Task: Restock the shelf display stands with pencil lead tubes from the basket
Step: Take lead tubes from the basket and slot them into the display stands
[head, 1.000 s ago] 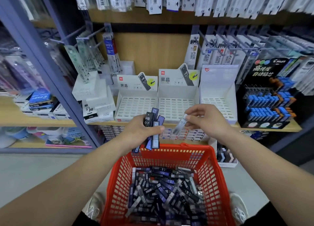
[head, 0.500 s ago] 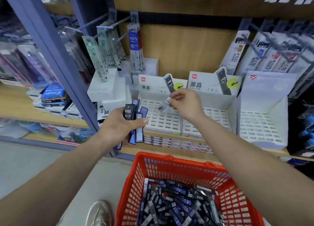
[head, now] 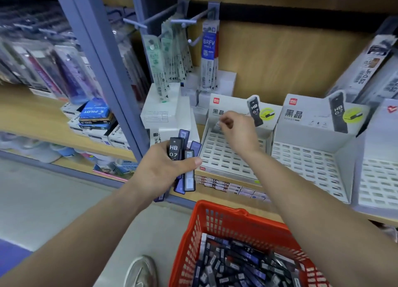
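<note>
Facing a wooden store shelf (head: pixel 32 114), we stand with a red basket (head: pixel 237 213) near us at lower right, heaped with dark pencil lead tubes (head: pixel 247 263). On the shelf, beyond the basket, sit white display stands with grids of small slots. The left stand (head: pixel 224 155) and the middle stand (head: pixel 308 163) show no tubes in the slots we can see.

Our left hand (head: pixel 159 168) is raised just left of the left stand. Its fingers and thumb are wrapped round a bundle of tubes (head: pixel 176 151) held upright, with an "HB 0.7" label facing us.

Our right hand (head: pixel 239 133) reaches farther, over the far left corner of the left stand, fingertips pinching what looks like a single tube (head: pixel 216 126), small and blurred. That tube hangs just above the far rows of slots. We cannot tell its tilt, or whether it touches the grid.

We judge the coming move turns on this: the open slots lie directly below the right hand, the nearer hand to them. The tube's long axis must stand upright to go in end-first.
</note>
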`<action>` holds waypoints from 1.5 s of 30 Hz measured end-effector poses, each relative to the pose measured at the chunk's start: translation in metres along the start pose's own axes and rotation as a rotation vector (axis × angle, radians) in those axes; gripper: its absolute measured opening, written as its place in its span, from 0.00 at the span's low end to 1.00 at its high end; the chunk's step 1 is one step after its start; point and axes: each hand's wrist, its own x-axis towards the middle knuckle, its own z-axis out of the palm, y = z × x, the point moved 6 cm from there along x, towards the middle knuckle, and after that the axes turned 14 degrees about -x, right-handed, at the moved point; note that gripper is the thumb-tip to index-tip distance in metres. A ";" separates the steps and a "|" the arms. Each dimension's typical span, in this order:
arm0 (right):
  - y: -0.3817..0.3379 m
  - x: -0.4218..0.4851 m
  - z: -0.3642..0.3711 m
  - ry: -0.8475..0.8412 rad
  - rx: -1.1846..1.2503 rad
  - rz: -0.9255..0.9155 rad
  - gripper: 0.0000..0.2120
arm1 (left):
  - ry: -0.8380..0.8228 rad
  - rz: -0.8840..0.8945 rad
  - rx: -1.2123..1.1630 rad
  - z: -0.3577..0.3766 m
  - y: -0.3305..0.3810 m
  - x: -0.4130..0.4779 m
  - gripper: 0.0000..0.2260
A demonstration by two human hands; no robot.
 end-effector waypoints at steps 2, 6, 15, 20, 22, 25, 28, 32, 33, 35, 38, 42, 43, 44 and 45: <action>-0.002 0.003 0.001 -0.029 -0.032 -0.035 0.05 | -0.010 -0.011 0.011 -0.002 -0.002 -0.001 0.06; -0.015 0.009 0.004 -0.090 -0.200 -0.164 0.07 | -0.016 -0.010 0.021 -0.005 -0.004 -0.002 0.06; -0.018 0.003 0.000 -0.142 -0.198 -0.100 0.11 | -0.005 0.001 -0.030 0.000 -0.001 0.001 0.07; -0.033 -0.048 -0.031 -0.299 0.391 0.040 0.07 | -0.031 -0.005 -0.089 0.008 0.005 0.001 0.08; -0.044 -0.070 -0.038 -0.419 0.594 0.097 0.07 | -0.062 -0.018 -0.101 0.016 0.007 0.000 0.08; -0.057 -0.081 -0.049 -0.524 0.647 0.114 0.04 | -0.110 -0.024 -0.098 0.028 0.008 -0.005 0.07; -0.053 -0.084 -0.060 -0.558 0.631 0.138 0.04 | -0.118 -0.041 -0.105 0.035 0.007 -0.007 0.06; -0.038 -0.091 -0.072 -0.539 0.751 0.275 0.03 | -0.083 -0.055 -0.167 0.036 0.010 -0.005 0.05; -0.034 -0.092 -0.075 -0.511 0.774 0.296 0.03 | -0.088 -0.065 -0.192 0.037 0.011 -0.004 0.06; -0.023 -0.092 -0.085 -0.419 0.794 0.320 0.03 | -0.098 -0.082 -0.220 0.042 0.011 -0.005 0.07; -0.008 -0.095 -0.097 -0.333 0.847 0.362 0.05 | -0.070 -0.064 -0.190 0.051 0.014 -0.006 0.09; 0.005 -0.107 -0.102 -0.438 0.721 0.334 0.06 | -0.029 -0.001 -0.167 0.062 0.023 -0.004 0.09; 0.006 -0.110 -0.103 -0.488 0.630 0.284 0.07 | -0.026 0.010 -0.171 0.065 0.024 -0.003 0.09; 0.006 -0.113 -0.104 -0.539 0.564 0.234 0.09 | -0.027 0.023 -0.174 0.070 0.025 -0.002 0.09; 0.006 -0.116 -0.105 -0.584 0.523 0.191 0.13 | -0.037 0.035 -0.177 0.077 0.026 -0.002 0.08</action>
